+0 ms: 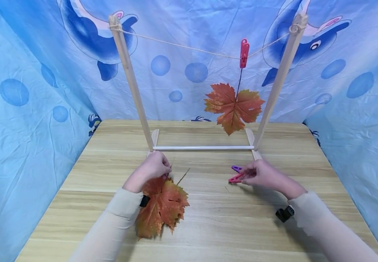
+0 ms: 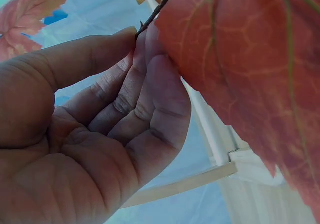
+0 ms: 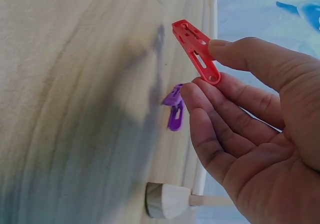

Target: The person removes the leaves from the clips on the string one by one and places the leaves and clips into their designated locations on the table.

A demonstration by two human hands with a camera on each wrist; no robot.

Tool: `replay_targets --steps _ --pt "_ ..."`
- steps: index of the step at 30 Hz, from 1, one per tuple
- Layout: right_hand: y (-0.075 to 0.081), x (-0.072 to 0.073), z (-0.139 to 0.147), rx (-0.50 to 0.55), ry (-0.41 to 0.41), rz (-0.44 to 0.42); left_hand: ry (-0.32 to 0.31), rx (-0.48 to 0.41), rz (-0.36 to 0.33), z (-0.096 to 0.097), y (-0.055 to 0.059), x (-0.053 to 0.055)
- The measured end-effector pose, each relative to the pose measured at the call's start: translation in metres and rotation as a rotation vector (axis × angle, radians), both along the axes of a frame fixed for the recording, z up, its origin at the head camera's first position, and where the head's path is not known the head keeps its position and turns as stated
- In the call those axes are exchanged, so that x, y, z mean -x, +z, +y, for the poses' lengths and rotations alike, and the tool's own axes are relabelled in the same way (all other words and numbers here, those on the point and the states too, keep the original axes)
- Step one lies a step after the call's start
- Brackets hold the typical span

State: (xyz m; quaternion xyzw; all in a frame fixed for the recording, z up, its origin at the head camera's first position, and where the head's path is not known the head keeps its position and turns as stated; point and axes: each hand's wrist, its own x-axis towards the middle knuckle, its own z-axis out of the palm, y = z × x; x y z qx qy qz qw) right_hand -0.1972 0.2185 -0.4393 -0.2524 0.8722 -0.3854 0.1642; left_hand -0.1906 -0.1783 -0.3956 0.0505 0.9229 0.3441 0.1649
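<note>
My left hand (image 1: 156,165) pinches the thin dark stem (image 2: 156,13) of an orange-red artificial maple leaf (image 2: 240,49) between thumb and fingertips. In the head view the held leaf (image 1: 164,205) overlaps more leaf, and a second stem (image 1: 184,175) sticks up beside it. Over at the right, my right hand (image 1: 261,174) pinches a red clothespin (image 3: 196,51) between thumb and forefinger. Just past those fingers a purple clothespin (image 3: 175,108) lies on the table. Another maple leaf (image 1: 235,105) hangs by its stem from a red clothespin (image 1: 244,54) on the string.
A wooden frame stands at the back, with a left post (image 1: 131,80), a right post (image 1: 279,82) and a white crossbar (image 1: 203,148) low between them. A sagging string (image 1: 182,46) joins the post tops. Blue printed cloth (image 1: 176,22) surrounds the wood-grain table (image 1: 215,225).
</note>
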Motion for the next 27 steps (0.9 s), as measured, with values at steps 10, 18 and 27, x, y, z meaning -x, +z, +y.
replay_targets --steps 10,18,27 --pt "-0.012 0.0 0.005 -0.028 -0.004 0.008 0.031 0.013 -0.042 0.006 -0.017 0.003" --pt "-0.017 0.002 0.006 -0.069 -0.001 0.034 0.043 0.016 -0.039 0.008 -0.026 0.006" --pt "-0.015 0.0 0.004 -0.141 -0.009 0.074 0.04 0.02 -0.04 0.01 -0.035 0.006"
